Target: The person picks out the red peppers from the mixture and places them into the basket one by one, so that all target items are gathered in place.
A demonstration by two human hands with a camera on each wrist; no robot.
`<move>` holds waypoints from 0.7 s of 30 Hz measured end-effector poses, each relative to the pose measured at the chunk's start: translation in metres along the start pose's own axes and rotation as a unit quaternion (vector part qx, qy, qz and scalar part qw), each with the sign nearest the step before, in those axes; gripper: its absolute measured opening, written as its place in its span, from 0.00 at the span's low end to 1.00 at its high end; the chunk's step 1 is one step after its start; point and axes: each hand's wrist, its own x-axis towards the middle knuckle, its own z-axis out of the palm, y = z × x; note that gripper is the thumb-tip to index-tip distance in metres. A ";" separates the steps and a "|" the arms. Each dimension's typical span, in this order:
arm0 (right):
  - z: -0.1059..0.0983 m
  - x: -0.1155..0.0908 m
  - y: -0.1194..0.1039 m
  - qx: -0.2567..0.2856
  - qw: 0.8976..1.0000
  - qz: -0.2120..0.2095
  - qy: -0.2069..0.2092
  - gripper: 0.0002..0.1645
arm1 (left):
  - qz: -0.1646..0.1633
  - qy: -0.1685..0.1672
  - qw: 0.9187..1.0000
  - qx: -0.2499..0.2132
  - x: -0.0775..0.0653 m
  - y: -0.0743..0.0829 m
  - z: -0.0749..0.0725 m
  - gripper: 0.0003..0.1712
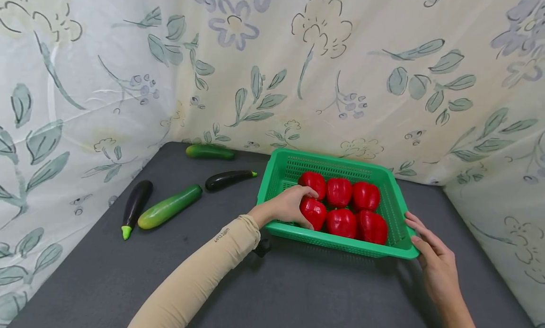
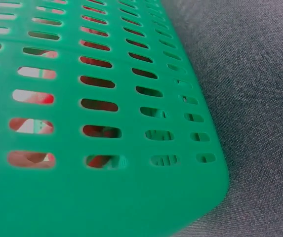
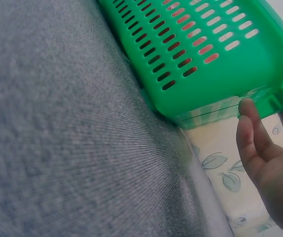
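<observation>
A green plastic basket (image 1: 332, 243) with slotted walls holds several red bell peppers (image 1: 340, 223) in two rows. My left hand (image 1: 291, 205) reaches over the basket's left side and grips the near-left bell pepper (image 1: 313, 213) between thumb and fingers. In the left wrist view, the basket wall (image 2: 101, 192) covers that hand, with red showing through its slots. At the basket's right end, my right hand (image 1: 438, 257) holds the rim near the front corner. The right wrist view has this hand (image 3: 274, 163) with its fingertips against the rim's outer side.
Left of the basket lie two eggplants, one (image 1: 137, 205) at the table's left edge and one (image 1: 230, 180) nearer the basket. A green zucchini (image 1: 170, 207) lies between them, another (image 1: 210, 152) behind. Flowered cloth (image 1: 272, 82) encloses the dark table (image 1: 298, 290) at back and sides.
</observation>
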 end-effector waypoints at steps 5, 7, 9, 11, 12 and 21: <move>-0.001 0.000 0.001 -0.001 1.000 -0.002 0.000 0.25 | -0.002 0.002 1.000 -0.005 -0.001 0.002 0.001 0.40; -0.001 0.001 0.001 -0.002 1.000 -0.002 -0.001 0.25 | -0.005 0.002 1.000 -0.006 -0.001 0.002 0.001 0.40; -0.001 0.001 0.001 -0.004 1.000 0.000 -0.003 0.25 | -0.009 0.002 1.000 -0.008 -0.001 0.003 0.001 0.41; -0.001 0.001 0.000 -0.004 1.000 0.001 -0.004 0.25 | -0.010 0.001 1.000 -0.010 -0.001 0.003 0.000 0.41; -0.001 0.000 0.000 -0.006 1.000 0.001 -0.004 0.25 | -0.010 0.001 1.000 -0.012 -0.001 0.003 0.000 0.42; -0.001 0.001 -0.004 -0.007 1.000 0.003 -0.006 0.25 | -0.001 0.009 0.998 -0.057 0.000 0.003 -0.003 0.40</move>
